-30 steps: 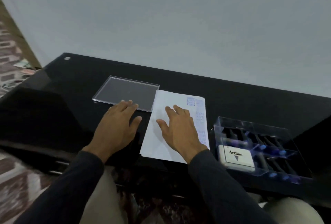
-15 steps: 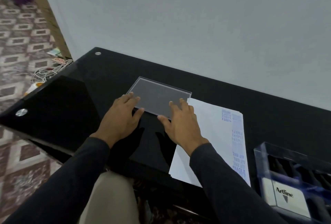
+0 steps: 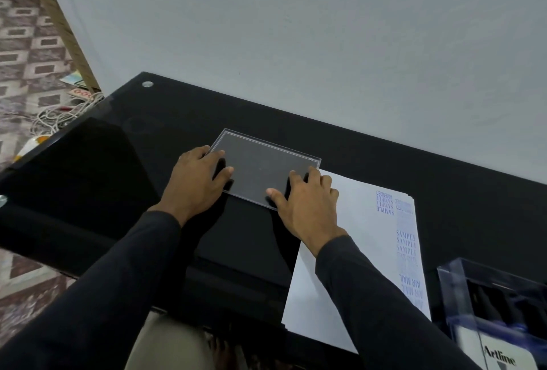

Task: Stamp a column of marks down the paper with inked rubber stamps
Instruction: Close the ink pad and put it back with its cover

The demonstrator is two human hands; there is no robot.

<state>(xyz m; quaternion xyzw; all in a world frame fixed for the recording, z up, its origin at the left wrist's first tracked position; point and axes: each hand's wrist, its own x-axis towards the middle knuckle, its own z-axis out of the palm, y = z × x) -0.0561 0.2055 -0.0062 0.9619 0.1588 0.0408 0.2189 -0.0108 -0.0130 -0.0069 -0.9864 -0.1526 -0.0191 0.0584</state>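
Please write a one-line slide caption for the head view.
Both hands, left and right, rest on a clear lid beside stamped paper.

Black glass desk [image 3: 384, 159] against grey wall [image 3: 296, 29]; patterned floor [image 3: 26, 53].

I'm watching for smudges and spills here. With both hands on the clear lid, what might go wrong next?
1. The right hand lies partly over the paper; lifting the lid may drag the sheets askew.
2. The stamped column runs near that forearm; if the ink is wet, the sleeve may smear it.
3. The lid is smooth, and the left hand touches only its edge, so it may slip.
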